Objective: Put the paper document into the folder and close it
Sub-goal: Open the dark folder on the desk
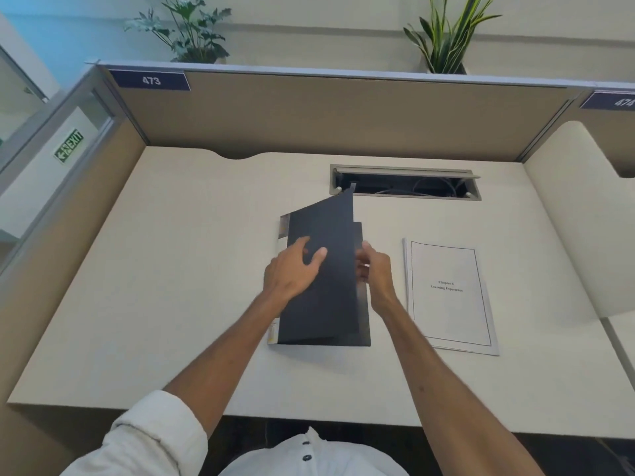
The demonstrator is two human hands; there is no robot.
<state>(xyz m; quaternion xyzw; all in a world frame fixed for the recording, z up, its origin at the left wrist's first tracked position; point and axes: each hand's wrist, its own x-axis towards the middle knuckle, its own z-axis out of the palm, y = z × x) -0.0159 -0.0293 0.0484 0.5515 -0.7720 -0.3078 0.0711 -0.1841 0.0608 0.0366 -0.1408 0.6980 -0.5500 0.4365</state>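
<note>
Status: early. The dark folder (323, 280) is only partly open and the paper document (450, 293) isn't in it yet. Judging by this, opening is the step in hand; inserting and closing are both left.

Folder lies flat on the desk (171, 269), roughly centre, just in front of the cable tray slot (405, 183). Front cover is lifted and tilted up, hinged along the folder's left edge, free edge pointing toward the slot. Back cover is flat on the desk; a strip of it shows to the right of and below the raised cover. A pale label strip shows at the spine side; can't read it.

Left hand (292, 269): fingers spread, palm resting on the outer face of the raised cover, thumb up against it. Looks like steadying or pushing, not a pinch.

Right hand (372, 269): at the cover's free right edge, fingers curled around it, apparently gripping the edge to lift. Fingertips partly hidden behind the cover, so the exact hold is unclear.

Document: lies flat on the desk, just right of the folder, not touching it, printed title page up. Near the right hand's wrist but apart from it; neither hand touches it. Looks like several sheets stacked, with offset edges at the left and bottom.
</note>
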